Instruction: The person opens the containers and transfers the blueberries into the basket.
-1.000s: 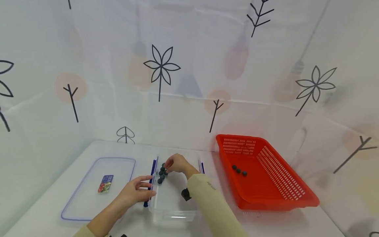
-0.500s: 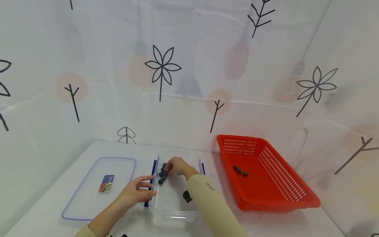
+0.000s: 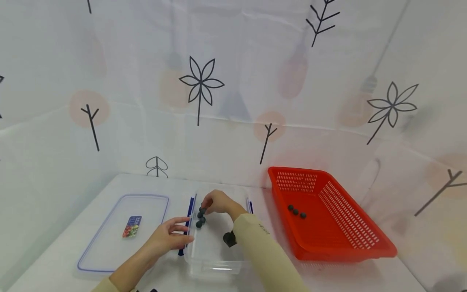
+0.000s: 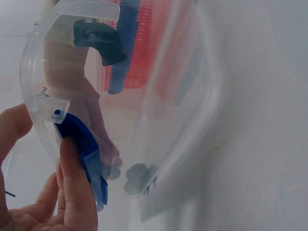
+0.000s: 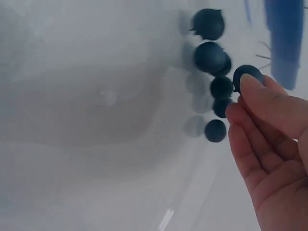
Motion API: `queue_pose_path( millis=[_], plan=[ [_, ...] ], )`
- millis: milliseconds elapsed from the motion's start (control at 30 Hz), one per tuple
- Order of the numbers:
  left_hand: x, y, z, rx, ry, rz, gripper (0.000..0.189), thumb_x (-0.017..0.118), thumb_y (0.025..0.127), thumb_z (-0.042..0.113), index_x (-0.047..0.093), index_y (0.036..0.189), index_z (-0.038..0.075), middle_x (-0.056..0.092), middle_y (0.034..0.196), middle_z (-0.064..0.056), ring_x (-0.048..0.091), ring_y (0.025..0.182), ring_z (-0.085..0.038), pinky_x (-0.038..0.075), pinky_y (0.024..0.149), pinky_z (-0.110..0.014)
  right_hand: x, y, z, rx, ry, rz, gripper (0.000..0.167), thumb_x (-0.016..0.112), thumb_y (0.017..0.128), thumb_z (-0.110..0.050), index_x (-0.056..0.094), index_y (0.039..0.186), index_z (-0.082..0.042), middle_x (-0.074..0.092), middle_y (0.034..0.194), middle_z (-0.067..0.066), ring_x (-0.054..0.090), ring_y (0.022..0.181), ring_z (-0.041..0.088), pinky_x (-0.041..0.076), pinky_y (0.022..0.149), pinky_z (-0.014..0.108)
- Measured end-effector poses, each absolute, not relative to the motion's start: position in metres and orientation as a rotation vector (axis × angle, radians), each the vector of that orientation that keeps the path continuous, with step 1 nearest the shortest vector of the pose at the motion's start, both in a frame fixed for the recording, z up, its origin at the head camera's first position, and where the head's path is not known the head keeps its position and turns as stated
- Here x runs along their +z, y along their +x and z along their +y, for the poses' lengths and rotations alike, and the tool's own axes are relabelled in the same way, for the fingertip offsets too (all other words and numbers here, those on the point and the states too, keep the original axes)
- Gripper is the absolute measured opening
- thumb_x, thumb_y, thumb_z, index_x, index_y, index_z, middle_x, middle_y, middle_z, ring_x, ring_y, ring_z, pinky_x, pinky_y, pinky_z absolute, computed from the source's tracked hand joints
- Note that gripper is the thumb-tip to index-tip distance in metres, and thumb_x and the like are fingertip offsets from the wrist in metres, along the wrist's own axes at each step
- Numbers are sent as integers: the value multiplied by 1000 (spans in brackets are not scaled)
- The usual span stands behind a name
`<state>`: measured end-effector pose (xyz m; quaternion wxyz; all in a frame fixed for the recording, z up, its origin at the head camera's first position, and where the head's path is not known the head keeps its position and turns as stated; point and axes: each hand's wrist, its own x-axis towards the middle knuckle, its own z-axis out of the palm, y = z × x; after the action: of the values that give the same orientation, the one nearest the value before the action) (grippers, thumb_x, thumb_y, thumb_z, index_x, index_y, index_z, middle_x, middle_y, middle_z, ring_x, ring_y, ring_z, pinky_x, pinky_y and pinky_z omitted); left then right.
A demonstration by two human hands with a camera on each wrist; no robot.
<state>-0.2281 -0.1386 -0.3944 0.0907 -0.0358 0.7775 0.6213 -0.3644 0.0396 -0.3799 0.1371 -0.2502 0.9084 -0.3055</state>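
Note:
A clear plastic container (image 3: 215, 265) with blue side latches stands in the middle of the table. My right hand (image 3: 219, 202) reaches into its left side and pinches a blueberry (image 5: 247, 71) between thumb and fingers. Just beside that berry, several more blueberries (image 5: 215, 130) lie in a loose row along the container's left wall. My left hand (image 3: 166, 236) steadies the outside of the same wall with extended fingers. In the left wrist view, one finger presses against a blue latch (image 4: 84, 144) and the thumb is near the rim. The right fingertips are partly hidden in the head view.
A red perforated basket (image 3: 350, 253) sits at the right, with three blueberries (image 3: 296, 212) on its floor. The container's flat clear lid (image 3: 106, 255) lies at the left, bearing a colourful label (image 3: 132, 226). A patterned white curtain (image 3: 233, 142) hangs behind the table.
The right hand dipped slightly toward the blueberries, then rose a little at the far end of the row. The left hand has stayed against the container.

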Motion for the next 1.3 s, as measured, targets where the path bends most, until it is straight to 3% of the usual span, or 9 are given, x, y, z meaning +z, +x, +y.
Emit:
queue_pose_path(
  millis=[333,700,1300],
  plan=[
    [-393,-228,-136,1822,-140,2312,71,82,70,27,51,130,9,61,108,-10,61,87,-20,55,74,-39,-344,-354,51,-947,-865,2593,14,70,80,1,69,91,-7,63,80,-2,57,74,12,50,69,22],
    [-395,-226,-136,1821,-136,2324,67,80,73,23,50,130,8,60,109,-11,60,88,-20,55,74,-39,-320,-329,57,-1053,-1001,2541,15,69,82,1,69,95,-5,64,81,0,59,73,12,53,70,21],
    [-397,-225,-135,1847,-101,2354,66,81,72,19,50,130,5,60,109,-11,60,88,-20,55,72,-39,-312,-303,112,-1172,-972,2631,15,69,83,-7,69,98,-5,65,87,1,61,80,15,53,75,25]
  ],
)
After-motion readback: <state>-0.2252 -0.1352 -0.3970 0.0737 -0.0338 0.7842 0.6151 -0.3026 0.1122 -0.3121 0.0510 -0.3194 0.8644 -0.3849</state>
